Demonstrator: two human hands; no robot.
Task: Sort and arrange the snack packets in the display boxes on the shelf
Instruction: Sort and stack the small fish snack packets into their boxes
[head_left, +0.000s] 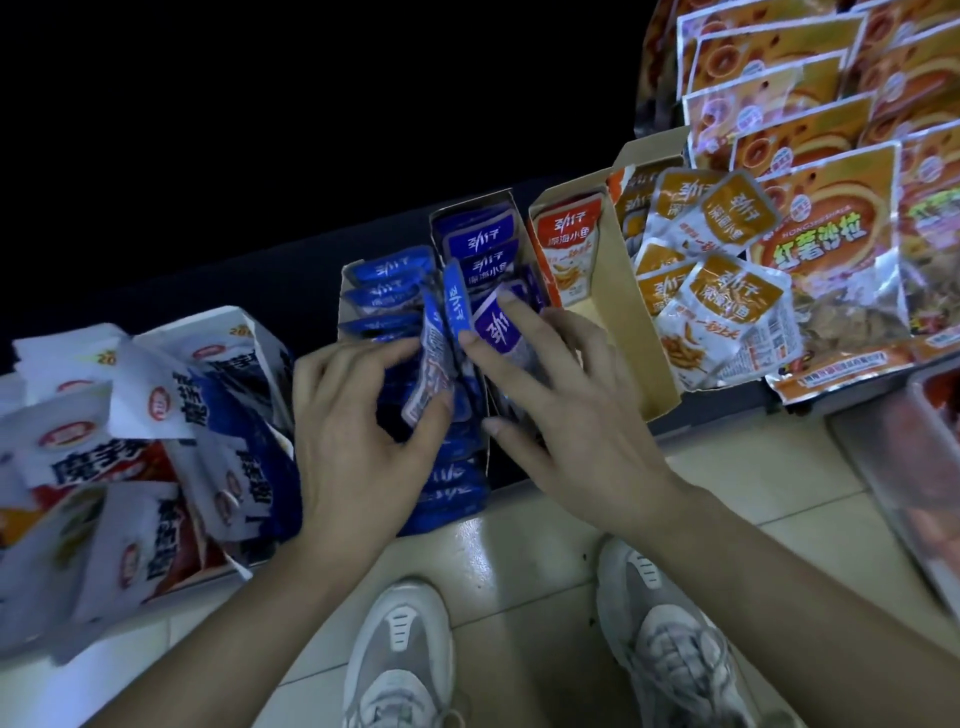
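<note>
Several small snack packets fill cardboard display boxes along the shelf edge. My left hand (358, 415) pinches an upright blue packet (436, 358) between thumb and fingers in the blue-packet box (344, 291). My right hand (566, 400) grips a purple packet (498, 327), its index finger lying across the packet's top. More purple packets (480, 241) stand in the box (506, 196) behind it. To the right, an orange packet (569, 244) leans in a mostly bare cardboard box (623, 312).
Yellow-brown packets (711, 291) pile up right of the orange box, with large orange snack bags (810, 228) behind. White and blue bags (171, 415) crowd the left. The tiled floor (519, 571) and my two grey shoes (400, 654) lie below the shelf edge.
</note>
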